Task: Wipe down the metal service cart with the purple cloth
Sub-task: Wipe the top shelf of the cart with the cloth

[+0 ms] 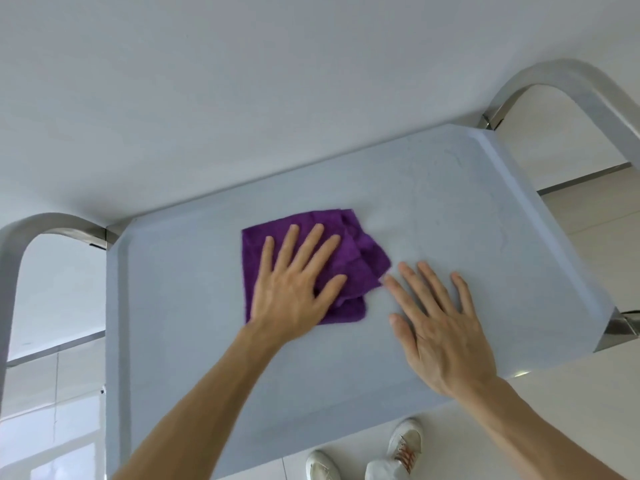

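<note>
- Left hand [294, 285] is lying flat on the cloth [360, 261], fingers straight and spread, pressing it onto the cart top [450, 209].
- Right hand [440, 327] is lying open on bare metal just right of the cloth, fingers straight; index fingertip is touching or nearly touching the cloth's right corner, can't tell which.
- Hands are sitting apart, side by side.
- Purple cloth is lying folded and rumpled near the middle of the top tray.
- Cart handles are showing at both ends: left loop [20, 244], right loop [568, 81].
- White shoes [398, 448] are standing on the floor below the near edge.
</note>
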A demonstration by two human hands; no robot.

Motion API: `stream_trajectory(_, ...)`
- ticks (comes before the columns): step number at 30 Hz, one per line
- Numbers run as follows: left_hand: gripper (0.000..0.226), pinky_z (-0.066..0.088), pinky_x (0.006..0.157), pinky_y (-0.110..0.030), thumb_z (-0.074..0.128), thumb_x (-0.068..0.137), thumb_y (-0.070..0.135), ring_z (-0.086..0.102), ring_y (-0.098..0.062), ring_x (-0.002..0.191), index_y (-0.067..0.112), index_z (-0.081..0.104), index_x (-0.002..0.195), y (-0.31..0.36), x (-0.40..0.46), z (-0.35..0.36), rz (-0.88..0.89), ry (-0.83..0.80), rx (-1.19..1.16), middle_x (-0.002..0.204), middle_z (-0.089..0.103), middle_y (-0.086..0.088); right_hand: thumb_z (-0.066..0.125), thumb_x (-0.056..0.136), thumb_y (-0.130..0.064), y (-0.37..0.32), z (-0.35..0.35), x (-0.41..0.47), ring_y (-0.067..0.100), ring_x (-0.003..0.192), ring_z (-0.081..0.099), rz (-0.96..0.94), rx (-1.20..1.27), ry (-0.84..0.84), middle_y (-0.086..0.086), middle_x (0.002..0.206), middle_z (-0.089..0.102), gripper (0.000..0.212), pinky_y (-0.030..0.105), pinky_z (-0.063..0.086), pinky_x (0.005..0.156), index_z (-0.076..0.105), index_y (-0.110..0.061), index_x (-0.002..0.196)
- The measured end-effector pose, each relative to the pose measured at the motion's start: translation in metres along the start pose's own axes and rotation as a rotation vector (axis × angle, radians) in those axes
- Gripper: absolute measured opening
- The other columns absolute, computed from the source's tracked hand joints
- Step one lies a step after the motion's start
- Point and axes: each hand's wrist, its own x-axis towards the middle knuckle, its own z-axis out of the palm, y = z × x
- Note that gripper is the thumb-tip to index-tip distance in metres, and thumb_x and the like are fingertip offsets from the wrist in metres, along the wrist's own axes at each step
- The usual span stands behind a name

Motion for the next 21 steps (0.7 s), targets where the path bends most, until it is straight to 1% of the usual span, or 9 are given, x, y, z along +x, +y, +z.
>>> stream_trajectory(1, 0.066, 0.010, 0.120, -0.056, 0.028, 0.095, 0.066, 0.016, -0.025, 0.152, 0.038, 0.025, 0.154, -0.020, 0.001, -0.003, -0.041, -0.005, 0.002, 0.163, 0.022, 0.009, 0.028, 0.104, -0.046, 0.000, 0.000, 0.000, 0.020, 0.151, 0.020, 0.001, 0.006, 0.002, -0.004, 0.163, 0.025, 0.054, 0.057, 0.020, 0.118, 0.030, -0.028, 0.155)
stream_trajectory(3, 0.068, 0.005, 0.121, -0.057, 0.022, 0.094, 0.069, 0.009, -0.026, 0.153, 0.041, 0.017, 0.155, -0.047, 0.018, -0.008, -0.189, -0.042, -0.029, 0.165, 0.014, 0.010, 0.030, 0.103, -0.045, -0.001, 0.001, -0.001, 0.020, 0.151, 0.020, -0.001, 0.005, 0.000, -0.004, 0.163, 0.025, 0.055, 0.057, 0.020, 0.118, 0.029, -0.028, 0.155)
stream_trajectory(5, 0.068, 0.000, 0.119, -0.060, 0.014, 0.095, 0.069, -0.002, -0.029, 0.153, 0.040, 0.005, 0.156, -0.048, 0.045, -0.006, -0.339, -0.065, -0.048, 0.166, 0.003, 0.010, 0.029, 0.103, -0.045, 0.000, 0.001, -0.001, 0.020, 0.151, 0.020, 0.003, 0.007, -0.004, -0.004, 0.163, 0.025, 0.055, 0.057, 0.020, 0.118, 0.029, -0.028, 0.155)
stream_trajectory(7, 0.069, -0.002, 0.117, -0.065, 0.010, 0.096, 0.067, -0.009, -0.033, 0.152, 0.036, 0.000, 0.157, -0.028, 0.073, -0.003, -0.409, -0.061, -0.042, 0.166, -0.004, 0.007, 0.028, 0.104, -0.045, 0.000, 0.000, 0.000, 0.021, 0.151, 0.021, 0.007, 0.010, -0.008, -0.004, 0.163, 0.027, 0.054, 0.057, 0.021, 0.118, 0.030, -0.028, 0.155)
stream_trajectory(9, 0.070, -0.003, 0.115, -0.068, 0.009, 0.096, 0.066, -0.011, -0.035, 0.151, 0.033, -0.001, 0.157, 0.001, 0.097, -0.001, -0.382, -0.061, -0.055, 0.166, -0.005, 0.006, 0.028, 0.103, -0.045, 0.000, -0.001, -0.001, 0.021, 0.151, 0.022, 0.009, 0.017, -0.012, -0.003, 0.162, 0.028, 0.055, 0.057, 0.020, 0.118, 0.031, -0.027, 0.155)
stream_trajectory(14, 0.070, -0.011, 0.114, -0.066, 0.011, 0.096, 0.065, -0.016, -0.035, 0.150, 0.033, -0.003, 0.157, 0.084, 0.136, 0.001, -0.165, -0.135, -0.099, 0.166, -0.009, 0.007, 0.025, 0.104, -0.048, 0.001, 0.000, -0.001, 0.019, 0.153, 0.014, 0.015, 0.037, -0.029, -0.004, 0.165, 0.021, 0.056, 0.057, 0.017, 0.119, 0.025, -0.029, 0.156)
stream_trajectory(16, 0.071, -0.013, 0.115, -0.064, 0.014, 0.096, 0.067, -0.016, -0.033, 0.150, 0.034, -0.002, 0.157, 0.103, 0.140, -0.001, -0.103, -0.164, -0.114, 0.166, -0.009, 0.008, 0.023, 0.104, -0.049, 0.002, 0.001, -0.001, 0.019, 0.153, 0.010, 0.015, 0.038, -0.036, -0.004, 0.165, 0.018, 0.056, 0.056, 0.016, 0.120, 0.022, -0.029, 0.157)
stream_trajectory(18, 0.070, -0.010, 0.118, -0.059, 0.024, 0.097, 0.065, -0.009, -0.029, 0.152, 0.035, 0.005, 0.157, 0.097, 0.135, -0.007, -0.060, -0.133, -0.213, 0.166, -0.001, 0.007, 0.023, 0.104, -0.048, 0.002, 0.003, -0.001, 0.019, 0.153, 0.009, 0.009, 0.043, -0.031, -0.004, 0.165, 0.018, 0.056, 0.057, 0.016, 0.120, 0.021, -0.029, 0.157)
stream_trajectory(21, 0.059, 0.007, 0.123, -0.048, 0.046, 0.100, 0.045, 0.014, -0.025, 0.152, 0.025, 0.031, 0.154, 0.068, 0.106, -0.017, -0.082, 0.049, -0.399, 0.164, 0.021, 0.001, 0.027, 0.104, -0.047, 0.004, 0.004, -0.001, 0.020, 0.153, 0.010, 0.004, 0.057, -0.004, -0.003, 0.165, 0.020, 0.055, 0.058, 0.016, 0.119, 0.023, -0.029, 0.157)
